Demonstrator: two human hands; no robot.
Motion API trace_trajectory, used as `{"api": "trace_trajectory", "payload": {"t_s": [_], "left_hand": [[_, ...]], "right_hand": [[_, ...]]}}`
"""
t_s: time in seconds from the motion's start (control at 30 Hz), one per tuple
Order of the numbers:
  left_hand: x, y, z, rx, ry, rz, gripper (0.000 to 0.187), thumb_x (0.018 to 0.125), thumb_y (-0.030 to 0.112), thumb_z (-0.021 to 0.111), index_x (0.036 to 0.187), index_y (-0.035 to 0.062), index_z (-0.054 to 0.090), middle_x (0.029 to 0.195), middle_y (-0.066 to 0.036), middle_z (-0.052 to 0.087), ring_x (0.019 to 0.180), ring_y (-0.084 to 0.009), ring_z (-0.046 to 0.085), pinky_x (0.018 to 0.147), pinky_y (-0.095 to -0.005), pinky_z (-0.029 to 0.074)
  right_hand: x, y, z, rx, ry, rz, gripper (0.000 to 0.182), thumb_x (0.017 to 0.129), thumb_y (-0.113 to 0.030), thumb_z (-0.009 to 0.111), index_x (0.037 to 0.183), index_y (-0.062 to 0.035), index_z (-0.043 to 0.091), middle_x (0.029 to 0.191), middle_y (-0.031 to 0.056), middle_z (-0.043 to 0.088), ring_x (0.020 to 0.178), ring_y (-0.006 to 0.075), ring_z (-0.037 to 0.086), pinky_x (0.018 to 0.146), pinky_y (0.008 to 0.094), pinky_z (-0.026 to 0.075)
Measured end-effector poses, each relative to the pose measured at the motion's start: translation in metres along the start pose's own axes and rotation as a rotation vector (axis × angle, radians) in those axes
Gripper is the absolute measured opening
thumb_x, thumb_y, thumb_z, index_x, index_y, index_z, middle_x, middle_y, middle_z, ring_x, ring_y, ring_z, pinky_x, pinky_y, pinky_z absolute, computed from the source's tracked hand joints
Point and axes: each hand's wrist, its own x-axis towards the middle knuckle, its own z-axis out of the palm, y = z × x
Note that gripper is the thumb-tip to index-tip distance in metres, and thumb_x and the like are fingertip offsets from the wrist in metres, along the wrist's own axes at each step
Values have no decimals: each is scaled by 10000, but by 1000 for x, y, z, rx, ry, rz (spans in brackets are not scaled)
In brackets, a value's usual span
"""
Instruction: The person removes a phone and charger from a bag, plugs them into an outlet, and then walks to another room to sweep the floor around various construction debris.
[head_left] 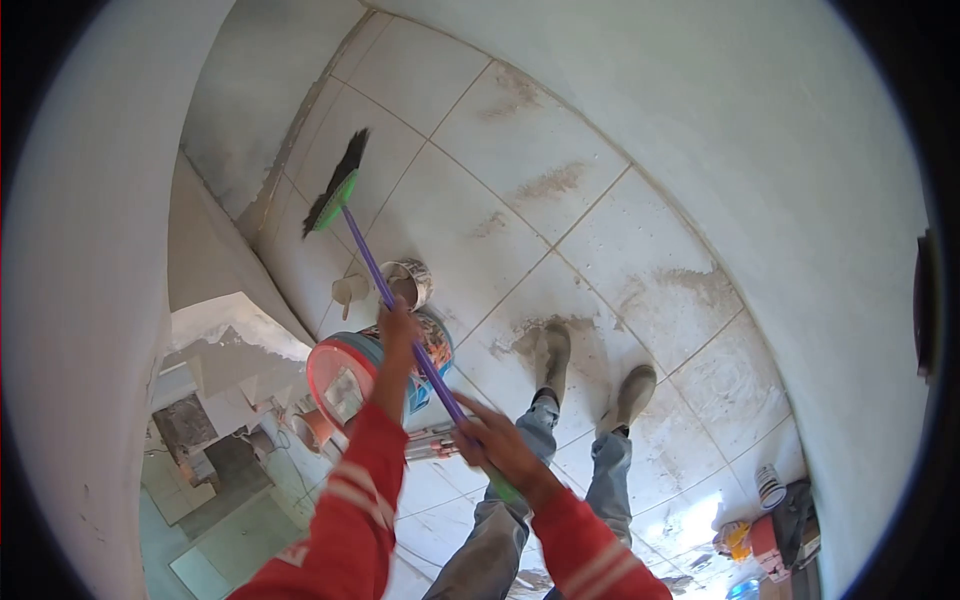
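In the head view, the broom (370,259) slants from the person's body to the far left over the tiled floor (470,215), its dark bristles (350,157) beyond the pail (424,286); whether they touch the tiles cannot be told. The left hand (398,328) closes round the purple handle partway along, above the red-rimmed bucket (320,360), while the right hand (499,450) wraps it nearer the body, close to the green end (504,489); blur hides how each finger lies. The dipper (349,290) sits left of the pail, and the boots (553,358) stand to the right of the bucket. The broom looks light for its length, with a slim, stiff handle and bristles that should bend under pressure. Most of its swing weight probably lies at the far head, so two well-spaced holds, one near the green end and one farther along, look right: the near hand can steer while the far one bears the load. The handle seems smooth and could twist or slide in wet palms, which calls for a firm wrap. The bristles offer no good hold, and a low sweep could knock the pail or dipper.
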Motion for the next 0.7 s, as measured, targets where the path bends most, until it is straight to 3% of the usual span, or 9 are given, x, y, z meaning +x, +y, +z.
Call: {"api": "trace_trajectory", "payload": {"t_s": [0.07, 0.17, 0.2, 0.3, 0.4, 0.47, 0.57, 0.6, 0.7], "left_hand": [[81, -10, -17, 17, -34, -274, 296, 1000, 311, 513, 796, 98, 487, 549, -10, 460, 420, -143, 484, 359, -317, 393], [68, -34, 23, 43, -138, -367, 304, 998, 315, 512, 778, 105, 499, 560, -24, 481, 442, -161, 515, 381, -337, 420], [91, -129, 17, -247, -517, 56, 307, 994, 316, 525, 775, 103, 501, 573, -35, 504, 447, -181, 531, 393, -349, 438], [-106, -91, 96, 307, -222, -204, 337, 1017, 375, 476, 1032, 39, 503, 678, -100, 611, 494, -220, 592, 446, -382, 481], [-261, -87, 116, 228, -321, -288, 251, 980, 210, 558, 1164, 51, 499, 687, -57, 553, 520, -182, 588, 452, -341, 468], [-314, -85, 111, -204, -386, -485, 227, 955, 150, 586, 1142, 55, 500, 684, -35, 540, 494, -153, 546, 444, -328, 452], [-304, -35, 98, -260, -301, -402, 224, 948, 162, 587, 1126, 55, 502, 675, -15, 515, 472, -127, 498, 435, -314, 431], [-279, -7, 98, 46, -169, -146, 215, 937, 151, 585, 1109, 52, 501, 669, -12, 501, 464, -123, 478, 431, -308, 420], [-131, 23, 75, -102, -164, 22, 116, 886, 112, 543, 938, 37, 471, 643, -64, 539, 452, -147, 495, 411, -316, 431]], "right_hand": [[55, -12, 26, 634, 40, 182, 535, 987, -90, 535, 1505, -88, 404, 755, 30, 531, 562, 65, 427, 492, 244, 369], [37, -7, 20, 639, 219, 129, 503, 987, -86, 534, 1481, -75, 439, 769, 48, 552, 561, 74, 445, 494, 245, 377], [-1, -13, 12, 547, 278, 139, 485, 993, -109, 536, 1469, -72, 456, 769, 32, 559, 567, 75, 460, 500, 237, 378], [-130, -16, 6, 402, 465, 182, 502, 974, -92, 552, 1465, -55, 453, 708, -1, 521, 562, 80, 474, 487, 241, 360], [-248, 34, 9, -99, 552, 253, 565, 991, -147, 510, 1525, -47, 352, 618, -21, 459, 455, 64, 394, 403, 229, 316], [-284, -11, 26, -64, 652, 370, 570, 992, -177, 510, 1532, -75, 360, 603, -55, 406, 438, 29, 327, 377, 198, 271], [-276, -13, 21, -207, 530, 264, 566, 969, -138, 453, 1528, -93, 377, 595, -48, 411, 429, 52, 353, 379, 224, 298], [-256, -12, 17, -46, 437, 228, 561, 989, -140, 479, 1529, -57, 352, 605, -22, 456, 454, 72, 403, 407, 239, 329], [-135, -32, 3, 74, 212, 80, 571, 1013, -171, 510, 1550, -99, 331, 658, -33, 487, 538, 55, 463, 471, 242, 358]]}}
